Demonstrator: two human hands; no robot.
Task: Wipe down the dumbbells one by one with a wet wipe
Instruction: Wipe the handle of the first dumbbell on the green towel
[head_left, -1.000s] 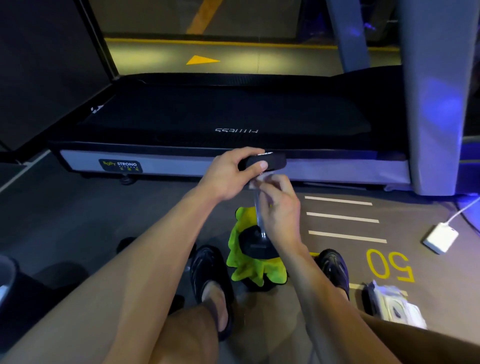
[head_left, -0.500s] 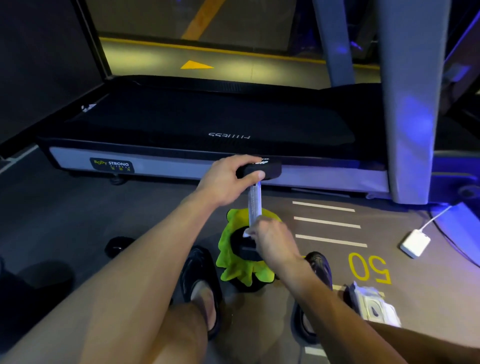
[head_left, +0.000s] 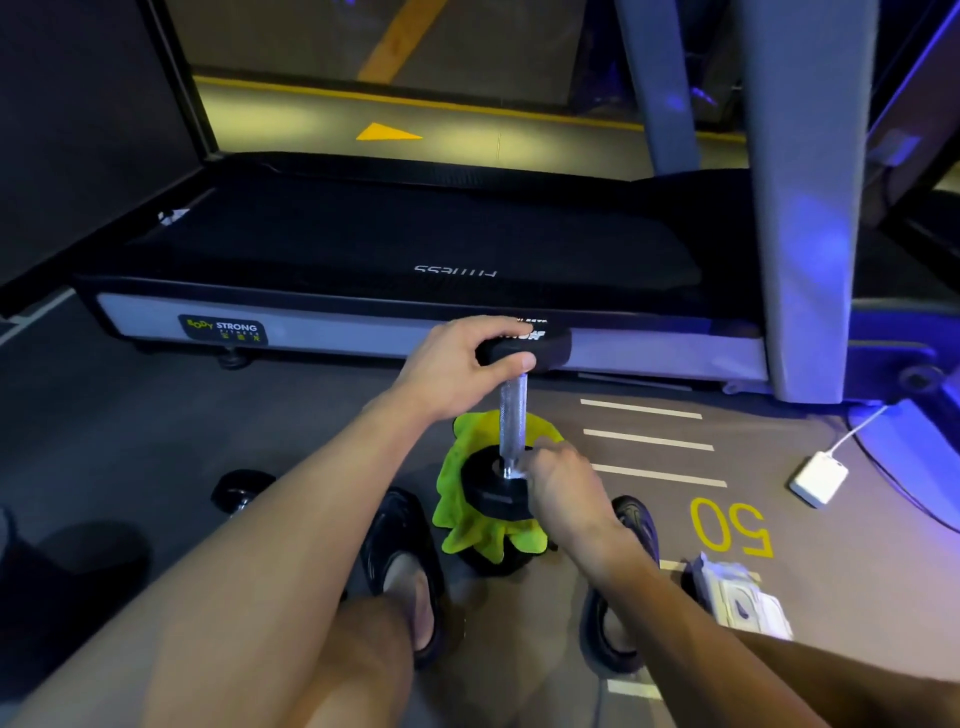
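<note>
Two bare hands work on one dumbbell (head_left: 511, 415) that stands upright on its lower head, between the person's two feet in dark slippers on the gym floor (head_left: 156, 426). Clenched over the black upper head, the left hand (head_left: 457, 364) forms a grip with the fingers across the top and the thumb pressed against the near edge. Directly below that grip runs the knurled silver handle, bare and vertical, down to the black lower head. At the base of the handle, just right of it, the right hand (head_left: 558, 480) is closed with its fingertips pressed to the metal collar; a wet wipe (head_left: 519, 472) shows only as a small pale scrap at those fingertips, and how much of it the hand encloses cannot be told. Under the lower head, a bright green cloth (head_left: 457, 499) spreads out over a dark rounded object. Beyond the left grip stretches a treadmill (head_left: 395, 249) with a black belt and a grey side rail. Low to the right of the right hand, a pack of wipes (head_left: 743, 603) lies on the floor beside a yellow painted "50". Left of both hands, well apart from them, a second dumbbell (head_left: 241, 491) lies on the floor, partly hidden by the left forearm.
</note>
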